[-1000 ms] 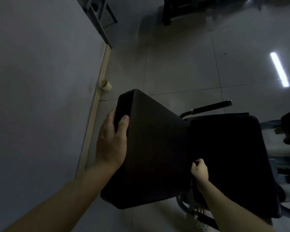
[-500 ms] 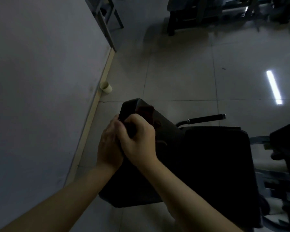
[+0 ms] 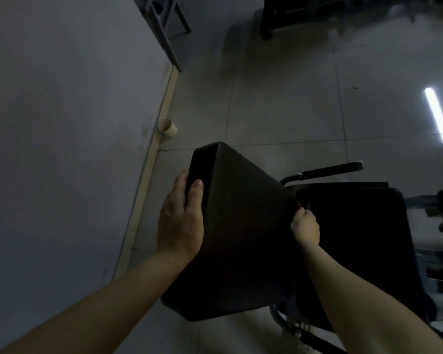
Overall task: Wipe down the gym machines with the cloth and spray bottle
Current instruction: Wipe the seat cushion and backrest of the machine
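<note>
While left hand (image 3: 180,221) grips pad (image 3: 241,238), right hand (image 3: 306,229) curls, hold unclear; cup (image 3: 168,127) beside wall (image 3: 62,123).

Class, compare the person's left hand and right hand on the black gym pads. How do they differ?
The left hand grips the tilted pad at its upper left edge, thumb on the face; the right hand sits at the seam with the neighbouring pad. Left looks spread and large, right fisted, smaller. Both touch black padding.
</note>
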Demonstrator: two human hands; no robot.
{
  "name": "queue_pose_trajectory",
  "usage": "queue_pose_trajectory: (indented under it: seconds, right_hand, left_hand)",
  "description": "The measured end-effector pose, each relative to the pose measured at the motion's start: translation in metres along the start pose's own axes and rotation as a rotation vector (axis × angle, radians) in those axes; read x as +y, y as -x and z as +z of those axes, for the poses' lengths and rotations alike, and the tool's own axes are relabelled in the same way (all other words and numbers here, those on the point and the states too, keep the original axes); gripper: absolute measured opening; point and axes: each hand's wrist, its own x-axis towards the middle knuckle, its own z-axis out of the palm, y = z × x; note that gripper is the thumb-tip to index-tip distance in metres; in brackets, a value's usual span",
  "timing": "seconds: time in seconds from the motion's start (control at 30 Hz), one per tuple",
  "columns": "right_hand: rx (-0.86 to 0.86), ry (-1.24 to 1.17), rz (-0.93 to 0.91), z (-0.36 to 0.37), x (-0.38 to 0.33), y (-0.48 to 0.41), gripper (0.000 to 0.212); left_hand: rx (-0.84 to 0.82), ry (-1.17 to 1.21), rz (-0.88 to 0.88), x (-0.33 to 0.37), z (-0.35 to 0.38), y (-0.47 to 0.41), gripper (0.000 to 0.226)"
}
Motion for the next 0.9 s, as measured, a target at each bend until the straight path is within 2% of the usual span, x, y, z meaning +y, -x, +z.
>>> queue_pose_trajectory:
  seconds: [0.07, 0.13, 0.2, 0.27, 0.33, 0.37, 0.4, 0.47, 0.53, 0.6, 0.77, 0.9]
  right_hand:
    - [-0.033, -0.017, 0.162, -0.007, -0.009, 0.006, 0.046]
    - [-0.042, -0.092, 0.120, -0.014, -0.039, 0.029, 0.044]
    - [-0.025, -0.186, -0.125, -0.018, -0.081, 0.069, 0.035]
    - [-0.036, -0.331, -0.453, -0.019, -0.120, 0.127, 0.025]
    - [-0.050, -0.403, -0.752, -0.021, -0.150, 0.173, 0.027]
    - [-0.042, -0.358, -0.886, -0.021, -0.160, 0.183, 0.028]
    - [-0.012, -0.292, -0.988, -0.022, -0.168, 0.186, 0.029]
    - [0.060, -0.244, -1.053, -0.019, -0.175, 0.170, 0.028]
    - [0.077, -0.322, -0.990, -0.017, -0.172, 0.140, 0.022]
    - [0.089, -0.358, -0.825, -0.009, -0.155, 0.099, 0.016]
    - [0.130, -0.153, -0.462, 0.002, -0.096, 0.012, 0.017]
    - [-0.011, -0.005, -0.090, 0.005, -0.018, -0.035, 0.030]
  left_hand:
    - [0.004, -0.002, -0.011, -0.002, 0.001, -0.001, 0.064]
    - [-0.004, 0.007, -0.022, -0.003, 0.001, -0.001, 0.069]
    - [-0.005, 0.012, -0.022, -0.001, 0.001, 0.000, 0.073]
    - [-0.006, 0.007, -0.014, 0.002, 0.000, 0.002, 0.072]
    - [-0.006, 0.003, 0.013, 0.005, -0.002, 0.004, 0.063]
    - [-0.009, 0.007, 0.039, 0.005, -0.003, 0.004, 0.054]
    - [-0.015, 0.015, 0.060, 0.006, -0.003, 0.004, 0.047]
    - [-0.010, 0.037, 0.048, 0.005, -0.003, 0.003, 0.047]
    - [0.010, 0.039, 0.013, 0.003, -0.002, 0.002, 0.057]
    - [0.011, 0.024, -0.014, -0.002, 0.001, -0.001, 0.065]
    - [-0.001, 0.011, -0.001, -0.002, 0.002, -0.003, 0.068]
    - [-0.006, 0.006, 0.010, 0.000, 0.001, -0.002, 0.065]
